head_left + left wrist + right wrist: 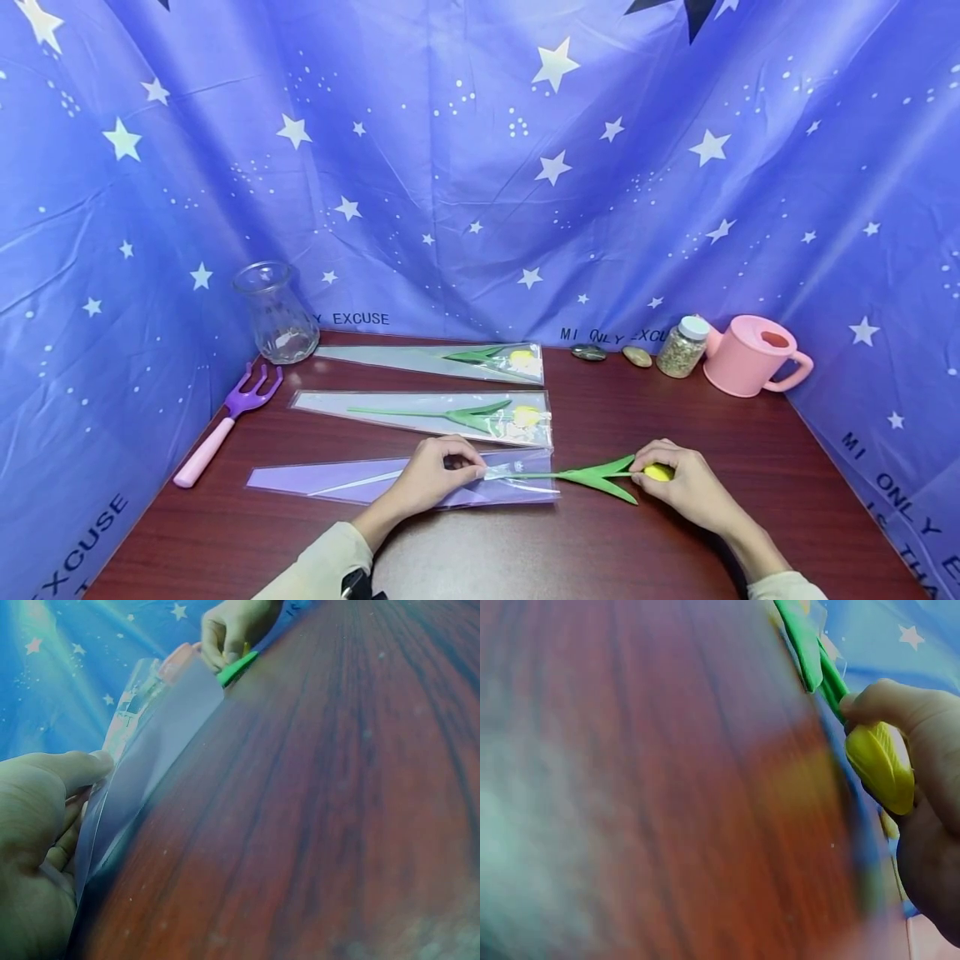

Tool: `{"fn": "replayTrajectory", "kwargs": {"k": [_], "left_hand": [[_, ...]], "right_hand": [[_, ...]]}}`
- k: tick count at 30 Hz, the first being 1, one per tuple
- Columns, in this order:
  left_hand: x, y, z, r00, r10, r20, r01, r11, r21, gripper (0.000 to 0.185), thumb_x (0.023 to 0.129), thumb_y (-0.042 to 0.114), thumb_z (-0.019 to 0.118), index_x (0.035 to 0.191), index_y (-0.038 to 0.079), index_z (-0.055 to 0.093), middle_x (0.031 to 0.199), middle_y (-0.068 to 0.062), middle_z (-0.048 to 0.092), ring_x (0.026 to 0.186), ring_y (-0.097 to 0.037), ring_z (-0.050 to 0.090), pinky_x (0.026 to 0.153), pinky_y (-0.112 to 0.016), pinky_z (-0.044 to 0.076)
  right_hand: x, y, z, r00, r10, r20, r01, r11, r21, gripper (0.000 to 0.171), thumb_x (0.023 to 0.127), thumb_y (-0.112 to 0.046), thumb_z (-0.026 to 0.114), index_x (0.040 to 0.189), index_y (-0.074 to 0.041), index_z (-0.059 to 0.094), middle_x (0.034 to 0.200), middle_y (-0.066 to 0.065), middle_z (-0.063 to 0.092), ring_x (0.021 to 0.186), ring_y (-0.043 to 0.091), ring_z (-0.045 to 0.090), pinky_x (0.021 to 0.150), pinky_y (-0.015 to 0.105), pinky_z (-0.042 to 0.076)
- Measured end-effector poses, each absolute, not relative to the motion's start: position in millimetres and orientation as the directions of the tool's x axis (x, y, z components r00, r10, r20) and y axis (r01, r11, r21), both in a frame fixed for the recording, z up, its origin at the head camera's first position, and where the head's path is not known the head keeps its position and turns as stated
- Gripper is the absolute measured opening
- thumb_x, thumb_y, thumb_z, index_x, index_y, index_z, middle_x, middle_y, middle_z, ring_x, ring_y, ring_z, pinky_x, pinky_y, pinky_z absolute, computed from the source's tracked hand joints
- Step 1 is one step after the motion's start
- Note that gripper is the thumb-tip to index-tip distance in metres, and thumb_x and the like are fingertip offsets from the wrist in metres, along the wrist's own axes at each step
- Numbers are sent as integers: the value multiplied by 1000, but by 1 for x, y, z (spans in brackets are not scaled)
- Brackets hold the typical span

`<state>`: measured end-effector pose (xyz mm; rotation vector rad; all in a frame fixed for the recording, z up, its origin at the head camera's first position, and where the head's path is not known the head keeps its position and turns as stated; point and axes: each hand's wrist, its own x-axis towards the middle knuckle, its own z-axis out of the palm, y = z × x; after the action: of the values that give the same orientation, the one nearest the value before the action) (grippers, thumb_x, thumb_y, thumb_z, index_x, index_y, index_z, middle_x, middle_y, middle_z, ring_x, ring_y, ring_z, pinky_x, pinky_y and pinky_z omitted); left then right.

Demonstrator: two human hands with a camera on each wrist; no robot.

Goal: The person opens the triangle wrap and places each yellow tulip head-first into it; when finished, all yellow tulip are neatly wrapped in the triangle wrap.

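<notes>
Fingers of our left hand are pinching the clear sleeve flat on the table, while our right hand is gripping the yellow tulip by its bud. Its stem is seemingly lying partly inside the sleeve's mouth, though glare is blurring that.

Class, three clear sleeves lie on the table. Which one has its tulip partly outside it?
The nearest sleeve, pinched by the left hand. Its tulip, gripped by the right hand, has bloom and leaves outside; the other two sleeves enclose theirs.
</notes>
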<state>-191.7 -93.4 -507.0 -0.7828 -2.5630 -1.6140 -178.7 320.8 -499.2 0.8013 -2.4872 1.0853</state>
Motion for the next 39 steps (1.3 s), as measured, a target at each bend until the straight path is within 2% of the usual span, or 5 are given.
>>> {"fn": "replayTrajectory", "kwargs": {"k": [5, 13, 25, 33, 39], "left_hand": [[-191, -93, -507, -873, 402, 276, 421, 335, 843, 7, 89, 17, 80, 88, 24, 80, 87, 11, 73, 77, 1, 63, 72, -20, 56], [-191, -92, -509, -856, 393, 335, 473, 337, 814, 4, 87, 19, 82, 89, 22, 80, 87, 9, 73, 78, 2, 63, 72, -20, 55], [-191, -91, -506, -859, 394, 328, 474, 369, 799, 9, 86, 19, 83, 87, 27, 79, 86, 14, 72, 79, 2, 64, 76, -20, 55], [-193, -90, -507, -847, 406, 344, 495, 366, 788, 9, 86, 17, 82, 88, 26, 80, 87, 12, 73, 79, 3, 63, 76, -20, 55], [-193, -91, -508, -845, 415, 337, 495, 369, 787, 7, 87, 18, 82, 88, 25, 80, 87, 13, 73, 79, 3, 63, 76, -19, 55]], "right_hand": [[-175, 307, -496, -776, -378, 505, -629, 519, -578, 34, 74, 6, 86, 86, -23, 75, 90, -4, 72, 85, 8, 62, 69, 14, 45], [-172, 284, -491, -774, -355, 524, -627, 545, -556, 33, 72, 9, 85, 83, -21, 76, 87, -8, 72, 84, 5, 62, 67, 12, 44], [-171, 257, -495, -820, -314, 479, -568, 546, -616, 26, 75, 4, 84, 83, -19, 77, 86, -9, 72, 83, 3, 62, 65, 14, 45], [-172, 227, -499, -856, -297, 424, -516, 551, -656, 25, 78, -1, 85, 83, -24, 77, 85, -8, 73, 82, 1, 61, 65, 16, 46], [-170, 215, -503, -852, -308, 423, -522, 551, -651, 23, 80, -4, 84, 83, -26, 77, 86, -11, 73, 82, 2, 61, 66, 17, 46]]}}
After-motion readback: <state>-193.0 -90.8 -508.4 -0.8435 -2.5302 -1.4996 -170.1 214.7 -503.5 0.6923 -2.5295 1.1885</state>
